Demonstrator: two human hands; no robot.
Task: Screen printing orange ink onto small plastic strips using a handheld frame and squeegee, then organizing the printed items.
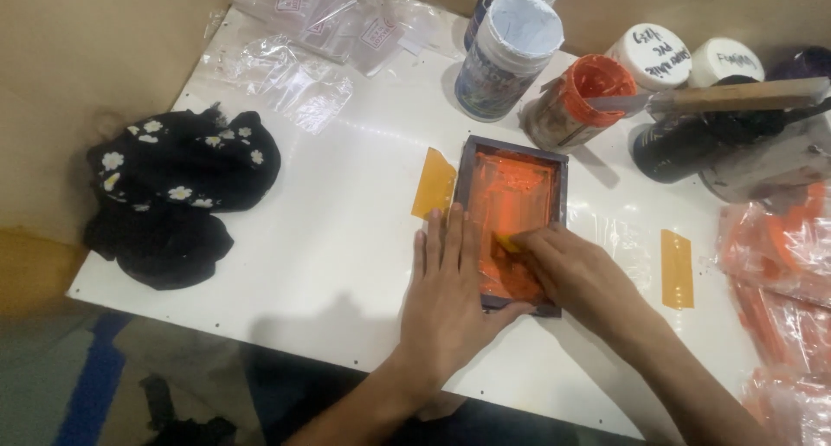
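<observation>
A white desk [312, 238] sits against a plain tan wall [95, 57]. Below its near edge lies dim grey floor [52, 368], crossed by what seems a blue stripe [95, 385].

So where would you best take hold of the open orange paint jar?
Probably around the jar's side wall below the rim, coming from its left. It stands upright with wet orange paint on its open top, and a wooden-handled tool rests across it from the right, so top and right are poor approaches.
</observation>
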